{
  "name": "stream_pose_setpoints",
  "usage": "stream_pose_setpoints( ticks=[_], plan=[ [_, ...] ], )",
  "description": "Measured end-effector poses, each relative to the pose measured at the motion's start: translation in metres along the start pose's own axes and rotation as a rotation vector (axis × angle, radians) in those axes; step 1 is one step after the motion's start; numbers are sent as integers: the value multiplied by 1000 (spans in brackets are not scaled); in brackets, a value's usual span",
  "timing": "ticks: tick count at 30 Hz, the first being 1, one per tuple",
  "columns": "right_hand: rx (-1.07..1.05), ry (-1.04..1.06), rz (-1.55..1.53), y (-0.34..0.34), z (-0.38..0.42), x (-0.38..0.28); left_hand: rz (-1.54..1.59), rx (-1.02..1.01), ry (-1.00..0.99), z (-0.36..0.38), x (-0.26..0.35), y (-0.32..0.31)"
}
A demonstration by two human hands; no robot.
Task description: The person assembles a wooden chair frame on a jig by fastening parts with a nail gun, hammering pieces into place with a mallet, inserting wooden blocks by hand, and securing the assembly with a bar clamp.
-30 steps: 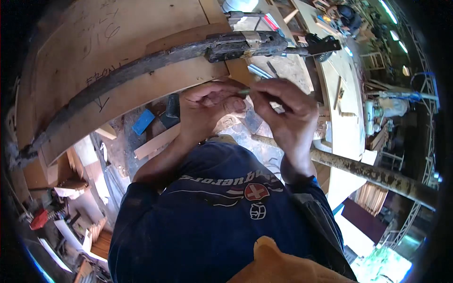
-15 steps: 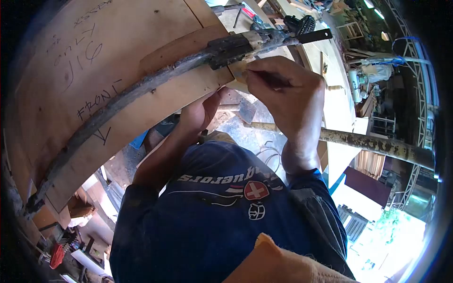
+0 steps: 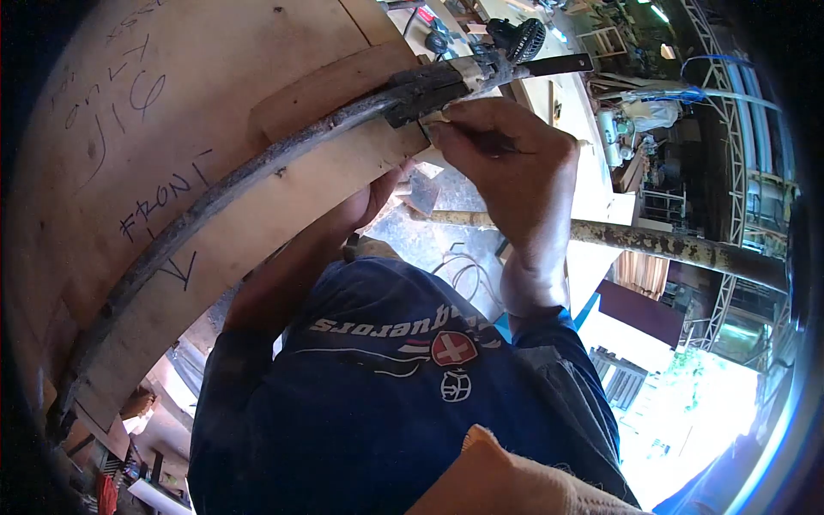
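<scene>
My right hand (image 3: 511, 154) is closed in a pinch at the end of a curved wooden board (image 3: 343, 167). A small pale edge shows at its fingertips, too little to name. My left hand (image 3: 371, 204) is at the board's lower edge, its fingers mostly hidden beneath. Along the board lies a long, dark grey curved strip (image 3: 232, 187). A black block (image 3: 425, 99) sits on the strip near my right fingertips, and pale tape (image 3: 469, 74) wraps the strip beyond it. Handwriting on the board includes "FRONT", an arrow and "JIG".
A small black fan (image 3: 518, 39) and a dark flat bar (image 3: 558, 65) stand past the strip's end. A worn pole (image 3: 678, 247) crosses on the right. Cables (image 3: 468, 266) lie on the floor below. A pale worktop (image 3: 592, 184) extends behind my right hand.
The view has shifted slightly, so the board and strip appear lower at the left. My right hand stays pinched at the board's end, its fingertips a little closer to the black block.
</scene>
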State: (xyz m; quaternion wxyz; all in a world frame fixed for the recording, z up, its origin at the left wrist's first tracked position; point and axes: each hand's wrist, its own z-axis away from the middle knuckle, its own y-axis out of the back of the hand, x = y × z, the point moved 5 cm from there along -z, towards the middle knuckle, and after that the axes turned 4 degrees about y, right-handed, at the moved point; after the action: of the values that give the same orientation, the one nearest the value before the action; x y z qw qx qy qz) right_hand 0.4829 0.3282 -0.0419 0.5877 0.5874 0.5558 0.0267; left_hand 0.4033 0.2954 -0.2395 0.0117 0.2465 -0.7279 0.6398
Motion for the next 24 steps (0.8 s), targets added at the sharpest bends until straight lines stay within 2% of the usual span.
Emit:
stream_pose_setpoints(
  ticks=[6, 12, 15, 18, 20, 21, 22, 23, 24],
  plan=[
    [-7, 161, 196, -6, -2, -10, -107, 40, 11, 1, 0, -6],
    [14, 265, 238, -9, 4, -4, -158, 47, 25, -1, 1, -8],
    [7, 295, 266, -9, 5, -6, -172, 49, 35, 0, 2, -8],
    [66, 233, 214, 8, 8, -1, -181, 45, 49, -1, 3, -10],
    [266, 35, 99, 37, 11, 23, -251, 56, 119, 2, 0, -5],
    [352, 8, 90, 55, 7, 34, -228, -13, 155, 5, -6, 15],
    [491, 170, -129, 71, 0, 61, -198, -36, 118, 2, -6, 16],
    [545, 233, 156, 86, -13, 73, -167, -59, 82, 0, -5, 17],
    [530, 152, 109, 90, -32, 82, -136, -83, 47, -2, -4, 17]
  ],
)
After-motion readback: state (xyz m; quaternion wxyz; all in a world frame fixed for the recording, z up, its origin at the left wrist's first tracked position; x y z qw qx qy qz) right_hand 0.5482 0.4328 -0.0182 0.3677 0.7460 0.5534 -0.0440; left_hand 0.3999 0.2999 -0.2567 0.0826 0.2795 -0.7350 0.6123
